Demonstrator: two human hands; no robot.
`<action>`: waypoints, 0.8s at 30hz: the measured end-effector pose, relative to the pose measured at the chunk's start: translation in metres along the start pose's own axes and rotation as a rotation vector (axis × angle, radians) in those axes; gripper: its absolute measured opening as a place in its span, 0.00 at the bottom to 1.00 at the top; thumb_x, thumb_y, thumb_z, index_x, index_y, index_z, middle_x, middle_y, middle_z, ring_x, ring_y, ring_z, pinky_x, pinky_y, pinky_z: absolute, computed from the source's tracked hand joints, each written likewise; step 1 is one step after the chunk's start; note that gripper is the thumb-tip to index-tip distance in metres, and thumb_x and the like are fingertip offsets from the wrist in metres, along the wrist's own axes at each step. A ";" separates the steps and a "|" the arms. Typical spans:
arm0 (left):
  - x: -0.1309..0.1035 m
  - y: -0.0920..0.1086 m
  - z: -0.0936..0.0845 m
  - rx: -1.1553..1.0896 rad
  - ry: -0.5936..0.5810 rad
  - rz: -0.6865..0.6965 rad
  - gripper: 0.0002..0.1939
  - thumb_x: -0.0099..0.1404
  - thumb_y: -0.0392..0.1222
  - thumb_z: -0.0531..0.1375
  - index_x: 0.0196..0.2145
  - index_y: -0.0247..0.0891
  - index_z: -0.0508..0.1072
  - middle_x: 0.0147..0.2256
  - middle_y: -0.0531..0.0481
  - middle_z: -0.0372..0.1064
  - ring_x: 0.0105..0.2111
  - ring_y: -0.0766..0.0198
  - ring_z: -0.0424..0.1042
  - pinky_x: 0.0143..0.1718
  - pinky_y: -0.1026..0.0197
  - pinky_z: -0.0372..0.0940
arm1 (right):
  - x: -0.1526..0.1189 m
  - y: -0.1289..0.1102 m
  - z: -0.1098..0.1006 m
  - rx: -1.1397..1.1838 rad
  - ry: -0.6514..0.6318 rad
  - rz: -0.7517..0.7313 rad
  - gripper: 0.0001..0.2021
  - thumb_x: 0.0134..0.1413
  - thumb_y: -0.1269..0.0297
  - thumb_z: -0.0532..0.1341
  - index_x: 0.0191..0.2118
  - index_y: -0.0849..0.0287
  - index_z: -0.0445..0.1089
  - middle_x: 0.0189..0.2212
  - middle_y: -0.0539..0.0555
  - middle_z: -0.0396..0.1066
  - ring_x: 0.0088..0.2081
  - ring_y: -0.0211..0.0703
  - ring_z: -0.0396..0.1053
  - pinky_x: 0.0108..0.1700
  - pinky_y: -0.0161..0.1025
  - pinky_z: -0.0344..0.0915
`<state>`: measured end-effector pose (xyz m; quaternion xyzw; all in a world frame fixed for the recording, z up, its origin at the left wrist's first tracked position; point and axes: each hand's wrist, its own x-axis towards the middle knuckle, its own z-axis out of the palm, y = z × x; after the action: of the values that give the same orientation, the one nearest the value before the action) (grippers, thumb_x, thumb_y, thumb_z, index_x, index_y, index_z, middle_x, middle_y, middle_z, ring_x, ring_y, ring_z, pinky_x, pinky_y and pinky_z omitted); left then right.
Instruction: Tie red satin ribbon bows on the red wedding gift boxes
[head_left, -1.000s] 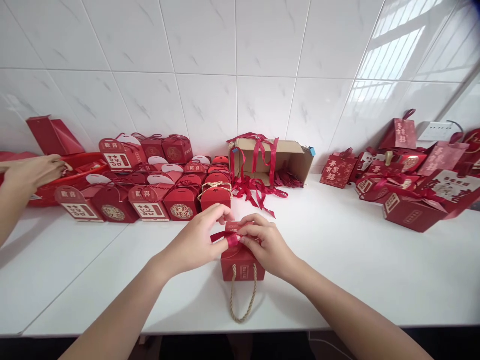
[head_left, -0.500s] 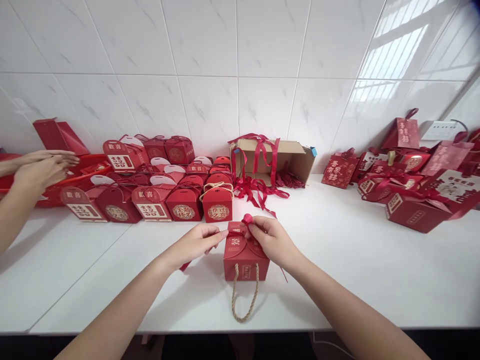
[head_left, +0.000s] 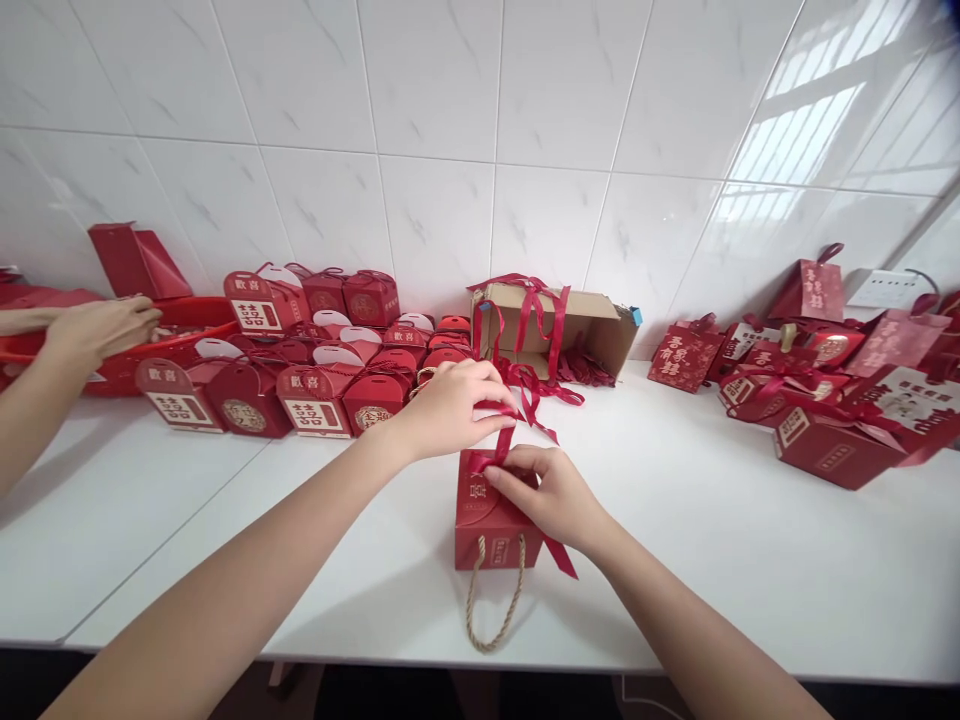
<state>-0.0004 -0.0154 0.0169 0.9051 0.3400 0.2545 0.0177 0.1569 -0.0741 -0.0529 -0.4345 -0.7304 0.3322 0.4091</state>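
A red gift box with gold lettering stands on the white table in front of me, its rope handle hanging down the near side. Red ribbon rises from the top of the box. My left hand is raised above the box's far left corner, with the ribbon pinched between its fingers. Low over the lid, my right hand pinches the same ribbon close to the box top. A ribbon tail comes out below the right hand.
Rows of red gift boxes stand at the left. Behind my box lies an open cardboard box with red ribbons draped over it. More finished-looking red boxes are at the right. A co-worker's hands are over a red basket at far left.
My left hand has moved up and to the right, drawing ribbon above the box. My right hand has come lower, over the lid. The co-worker's hands have shifted slightly.
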 end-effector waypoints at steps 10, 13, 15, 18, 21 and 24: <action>-0.050 0.001 0.016 -0.483 -0.059 -0.336 0.12 0.59 0.49 0.60 0.30 0.38 0.70 0.31 0.52 0.69 0.31 0.64 0.66 0.33 0.62 0.60 | 0.001 0.010 0.007 0.151 0.113 0.002 0.07 0.54 0.62 0.59 0.29 0.58 0.66 0.25 0.50 0.68 0.28 0.38 0.65 0.31 0.36 0.62; -0.059 0.001 0.025 -0.552 -0.013 -0.399 0.10 0.62 0.47 0.58 0.31 0.38 0.70 0.32 0.51 0.70 0.34 0.63 0.68 0.36 0.60 0.61 | -0.001 0.012 0.009 0.225 0.186 0.012 0.09 0.52 0.63 0.61 0.34 0.56 0.58 0.24 0.47 0.68 0.26 0.37 0.65 0.30 0.34 0.62; -0.062 0.002 0.031 -0.599 0.000 -0.386 0.08 0.63 0.46 0.56 0.32 0.39 0.68 0.33 0.52 0.69 0.35 0.63 0.68 0.39 0.60 0.62 | -0.002 0.013 0.010 0.188 0.224 -0.026 0.10 0.52 0.64 0.60 0.33 0.55 0.55 0.23 0.45 0.66 0.25 0.36 0.64 0.29 0.33 0.61; -0.064 0.005 0.036 -0.636 0.021 -0.351 0.07 0.63 0.44 0.56 0.33 0.39 0.64 0.33 0.53 0.65 0.35 0.65 0.66 0.37 0.62 0.62 | -0.002 0.013 0.009 0.109 0.214 -0.097 0.04 0.54 0.66 0.58 0.32 0.56 0.60 0.24 0.46 0.66 0.26 0.36 0.64 0.30 0.34 0.62; -0.062 0.008 0.040 -0.632 0.053 -0.327 0.08 0.61 0.42 0.59 0.33 0.39 0.62 0.33 0.53 0.64 0.35 0.65 0.66 0.37 0.62 0.63 | -0.002 0.012 0.008 0.075 0.200 -0.108 0.02 0.55 0.67 0.58 0.33 0.57 0.67 0.28 0.51 0.72 0.29 0.38 0.68 0.32 0.35 0.65; -0.061 0.010 0.045 -0.628 0.089 -0.314 0.07 0.60 0.41 0.59 0.31 0.39 0.63 0.31 0.54 0.63 0.32 0.67 0.65 0.36 0.63 0.62 | -0.003 0.010 0.006 0.016 0.211 -0.085 0.05 0.55 0.67 0.59 0.34 0.57 0.72 0.32 0.53 0.75 0.31 0.40 0.70 0.35 0.37 0.67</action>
<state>-0.0122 -0.0547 -0.0479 0.7801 0.3808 0.3799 0.3195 0.1560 -0.0734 -0.0654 -0.4325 -0.6982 0.2728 0.5011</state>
